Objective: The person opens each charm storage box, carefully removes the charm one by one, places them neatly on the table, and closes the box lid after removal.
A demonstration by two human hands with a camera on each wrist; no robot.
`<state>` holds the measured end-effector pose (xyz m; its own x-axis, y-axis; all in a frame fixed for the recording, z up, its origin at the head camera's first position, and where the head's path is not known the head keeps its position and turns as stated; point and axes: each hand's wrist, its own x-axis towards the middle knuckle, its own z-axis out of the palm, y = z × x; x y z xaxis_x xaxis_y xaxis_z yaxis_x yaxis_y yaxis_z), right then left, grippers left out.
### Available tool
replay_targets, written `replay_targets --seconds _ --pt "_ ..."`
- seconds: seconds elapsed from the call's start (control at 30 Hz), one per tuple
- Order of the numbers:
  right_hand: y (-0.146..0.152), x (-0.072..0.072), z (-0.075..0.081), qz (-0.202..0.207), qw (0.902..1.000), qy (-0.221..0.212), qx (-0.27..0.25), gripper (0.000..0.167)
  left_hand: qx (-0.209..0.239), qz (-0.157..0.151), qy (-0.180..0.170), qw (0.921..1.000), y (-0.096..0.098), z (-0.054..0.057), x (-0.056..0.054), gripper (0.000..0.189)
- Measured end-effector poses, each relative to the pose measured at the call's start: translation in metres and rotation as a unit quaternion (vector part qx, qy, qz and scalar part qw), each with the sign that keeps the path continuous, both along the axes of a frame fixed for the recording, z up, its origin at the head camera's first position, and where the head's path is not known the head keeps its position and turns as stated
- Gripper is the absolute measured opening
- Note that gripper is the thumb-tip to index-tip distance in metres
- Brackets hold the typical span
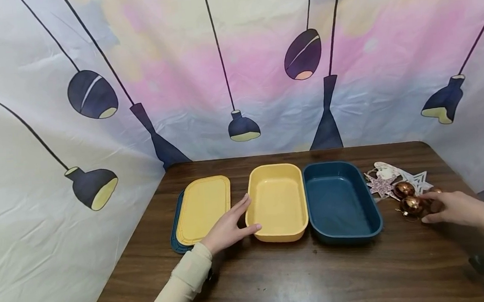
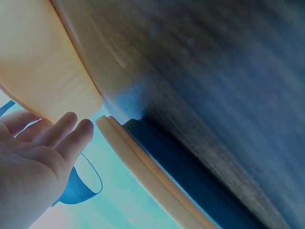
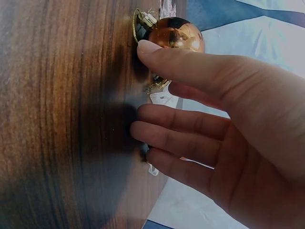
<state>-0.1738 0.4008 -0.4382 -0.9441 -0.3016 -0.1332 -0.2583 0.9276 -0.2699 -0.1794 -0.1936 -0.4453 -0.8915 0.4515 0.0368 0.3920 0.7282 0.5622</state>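
My left hand (image 1: pixel 229 226) rests at the left side of a yellow rectangular container (image 1: pixel 278 235), its fingers extended along the rim and the thumb at the near left corner. In the left wrist view those fingers lie against the container's wall (image 2: pixel 62 71). On the right, my right hand (image 1: pixel 454 207) reaches in beside several shiny copper Christmas baubles (image 1: pixel 411 205). Its thumb and fingers are spread apart, and the right wrist view has the thumb overlapping a bauble (image 3: pixel 178 36) with a gold cap and loop. Part of the bauble group is hidden behind this hand.
A dark blue container (image 1: pixel 340 202) stands right beside the yellow one. Left of them lies a yellow lid (image 1: pixel 205 207) on top of a blue lid (image 1: pixel 175 242). Star ornaments, one pink (image 1: pixel 381 185) and one silver (image 1: pixel 417 181), lie behind the baubles. A printed cloth hangs behind the table.
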Motion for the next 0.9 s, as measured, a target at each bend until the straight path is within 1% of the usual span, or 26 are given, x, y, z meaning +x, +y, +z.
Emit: replay_targets --seconds 0.1,0.3,0.37,0.5,0.63,0.77,0.9 --pt "0.001 0.001 0.001 -0.002 1.0000 0.000 -0.001 0.073 0.000 -0.001 0.001 1.0000 0.001 0.001 0.000 0.096" --pt "0.001 0.001 0.002 0.001 1.0000 0.000 -0.002 0.072 0.007 0.005 -0.016 0.9998 0.001 0.001 0.001 0.103" --pt "0.000 0.002 0.002 0.001 1.0000 0.005 -0.005 0.071 0.014 0.000 -0.016 0.9998 0.001 0.001 0.001 0.100" --pt "0.000 0.005 0.004 -0.008 0.9996 0.020 -0.015 0.066 0.025 -0.010 -0.019 0.9995 0.000 0.003 -0.002 0.090" --pt "0.001 0.009 0.009 -0.016 0.9988 0.042 -0.019 0.061 0.039 -0.002 -0.019 0.9991 -0.003 0.009 -0.006 0.083" --pt "-0.001 0.011 0.020 -0.019 0.9977 0.059 -0.027 0.058 0.043 0.011 -0.006 0.9990 -0.009 0.019 -0.011 0.081" --pt "-0.009 0.008 0.036 -0.023 0.9961 0.077 -0.037 0.055 0.043 0.020 0.009 0.9988 -0.021 0.028 -0.016 0.079"
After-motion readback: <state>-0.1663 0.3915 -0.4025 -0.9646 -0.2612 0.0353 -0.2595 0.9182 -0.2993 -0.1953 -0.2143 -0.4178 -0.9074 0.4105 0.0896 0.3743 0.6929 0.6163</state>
